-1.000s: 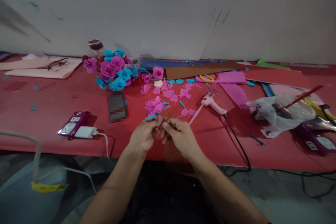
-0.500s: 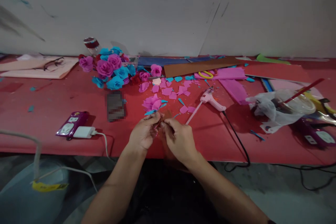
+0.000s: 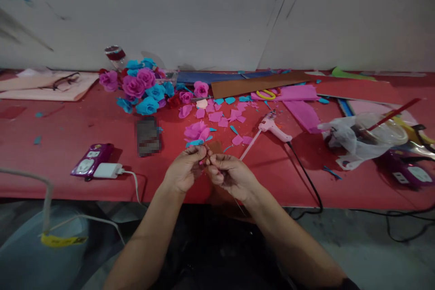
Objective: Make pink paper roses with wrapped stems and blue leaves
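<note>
— What do we hold?
— Our left hand [image 3: 185, 171] and right hand [image 3: 232, 175] pinch fingertips together on a small pink piece [image 3: 204, 161], perhaps a petal, over the near edge of the red table [image 3: 68, 145].

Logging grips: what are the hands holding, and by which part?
The left hand and right hand pinch a small pink piece between their fingers; the gripped part cannot be told.

The surface [image 3: 68, 145] is red. The roses [image 3: 139, 90] are magenta and bright blue, the cut petals [image 3: 217, 118] pink. The glue gun [image 3: 273, 128] is pale pink with a black cord [image 3: 306, 176], the scissors [image 3: 266, 94] yellow-handled, the power strip [image 3: 89, 163] purple, and the held scrap [image 3: 203, 161] pink.
</note>
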Demonstrator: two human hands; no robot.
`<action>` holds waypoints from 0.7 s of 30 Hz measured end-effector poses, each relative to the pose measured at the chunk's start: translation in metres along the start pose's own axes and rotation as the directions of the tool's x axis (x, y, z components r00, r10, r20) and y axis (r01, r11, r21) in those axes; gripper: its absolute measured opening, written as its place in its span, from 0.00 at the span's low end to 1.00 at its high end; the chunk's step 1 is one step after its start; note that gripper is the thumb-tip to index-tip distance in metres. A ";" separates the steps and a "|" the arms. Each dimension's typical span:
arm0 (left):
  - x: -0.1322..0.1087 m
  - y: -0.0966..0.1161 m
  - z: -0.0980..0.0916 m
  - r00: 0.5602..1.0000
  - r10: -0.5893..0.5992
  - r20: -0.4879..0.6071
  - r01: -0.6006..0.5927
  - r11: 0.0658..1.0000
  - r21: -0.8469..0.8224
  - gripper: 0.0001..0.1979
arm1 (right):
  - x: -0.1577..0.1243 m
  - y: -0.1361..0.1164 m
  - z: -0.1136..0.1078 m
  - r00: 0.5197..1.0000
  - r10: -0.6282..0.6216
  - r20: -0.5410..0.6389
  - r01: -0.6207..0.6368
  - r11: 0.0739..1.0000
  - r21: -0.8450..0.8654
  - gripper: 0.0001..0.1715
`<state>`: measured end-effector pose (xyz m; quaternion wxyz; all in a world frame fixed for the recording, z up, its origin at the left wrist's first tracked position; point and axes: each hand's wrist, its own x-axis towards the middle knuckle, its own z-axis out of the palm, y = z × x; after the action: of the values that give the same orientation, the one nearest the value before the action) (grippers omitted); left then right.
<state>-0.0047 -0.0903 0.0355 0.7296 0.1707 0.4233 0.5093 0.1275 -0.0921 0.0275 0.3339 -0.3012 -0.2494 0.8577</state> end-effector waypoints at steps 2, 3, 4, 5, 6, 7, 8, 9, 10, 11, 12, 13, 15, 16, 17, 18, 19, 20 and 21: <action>0.002 -0.002 0.001 0.998 0.014 -0.064 -0.015 1.000 -0.015 0.11 | -0.003 0.003 0.002 0.981 -0.171 -0.090 0.137 0.945 -0.297 0.10; 0.004 -0.003 0.001 0.994 0.020 -0.109 -0.022 1.000 -0.022 0.10 | -0.005 0.004 0.004 0.947 -0.296 -0.125 0.198 0.845 -0.498 0.11; 0.005 -0.005 0.002 0.988 0.024 -0.156 -0.029 0.999 -0.027 0.09 | -0.007 0.006 0.005 0.896 -0.424 -0.133 0.221 0.685 -0.695 0.10; 0.006 -0.006 0.002 0.981 0.028 -0.194 -0.034 0.999 -0.032 0.08 | -0.010 0.007 0.006 0.839 -0.533 -0.107 0.198 0.483 -0.853 0.10; 0.007 -0.008 0.003 0.974 0.037 -0.221 -0.046 0.998 -0.035 0.08 | -0.012 0.008 0.008 0.790 -0.611 -0.056 0.145 0.275 -0.951 0.10; 0.008 -0.009 0.003 0.970 0.051 -0.237 -0.061 0.997 -0.035 0.08 | -0.014 0.009 0.009 0.758 -0.652 -0.003 0.084 0.101 -0.991 0.11; 0.008 -0.010 0.003 0.968 0.068 -0.241 -0.079 0.996 -0.033 0.08 | -0.015 0.009 0.010 0.743 -0.668 0.035 0.043 -0.004 -0.999 0.12; 0.008 -0.010 0.004 0.969 0.086 -0.232 -0.096 0.995 -0.030 0.08 | -0.016 0.009 0.011 0.749 -0.661 0.050 0.042 -0.027 -0.999 0.13; 0.007 -0.010 0.004 0.971 0.100 -0.218 -0.108 0.994 -0.026 0.09 | -0.016 0.008 0.012 0.769 -0.638 0.039 0.078 0.033 -0.996 0.13; 0.006 -0.009 0.005 0.974 0.109 -0.200 -0.116 0.993 -0.023 0.09 | -0.015 0.006 0.013 0.798 -0.602 0.005 0.136 0.172 -0.976 0.13; 0.004 -0.007 0.006 0.978 0.112 -0.178 -0.118 0.993 -0.023 0.09 | -0.014 0.004 0.013 0.840 -0.541 -0.043 0.191 0.369 -0.910 0.13; 0.002 -0.005 0.007 0.983 0.104 -0.150 -0.109 0.994 -0.024 0.08 | -0.013 0.001 0.013 0.890 -0.449 -0.083 0.220 0.580 -0.784 0.13; -0.002 -0.001 0.009 0.993 0.077 -0.091 -0.079 0.997 -0.022 0.08 | -0.009 -0.005 0.011 0.972 -0.218 -0.084 0.163 0.889 -0.427 0.12; -0.004 0.000 0.010 0.996 0.065 -0.066 -0.066 0.998 -0.018 0.08 | -0.007 -0.007 0.009 0.991 -0.123 -0.056 0.104 0.960 -0.261 0.10; -0.005 0.002 0.011 0.997 0.055 -0.045 -0.055 0.998 -0.012 0.08 | -0.005 -0.009 0.008 0.999 -0.050 -0.022 0.047 0.990 -0.135 0.08; -0.006 0.002 0.012 0.998 0.047 -0.031 -0.047 0.999 -0.005 0.08 | -0.004 -0.009 0.006 1.000 0.000 0.010 0.001 0.998 -0.060 0.08; -0.006 0.003 0.012 0.999 0.043 -0.026 -0.043 0.999 0.000 0.08 | -0.003 -0.009 0.005 1.000 0.017 0.025 -0.016 0.999 -0.036 0.08; -0.006 0.002 0.011 0.998 0.045 -0.034 -0.045 0.999 0.000 0.08 | -0.003 -0.009 0.004 1.000 0.002 0.019 -0.001 0.998 -0.059 0.10; -0.005 0.002 0.011 0.997 0.049 -0.056 -0.049 0.999 0.000 0.08 | -0.004 -0.008 0.004 0.999 -0.044 -0.005 0.043 0.991 -0.127 0.11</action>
<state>0.0025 -0.0920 0.0454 0.7050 0.1663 0.4387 0.5319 0.1298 -0.0908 0.0365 0.3337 -0.3195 -0.3085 0.8315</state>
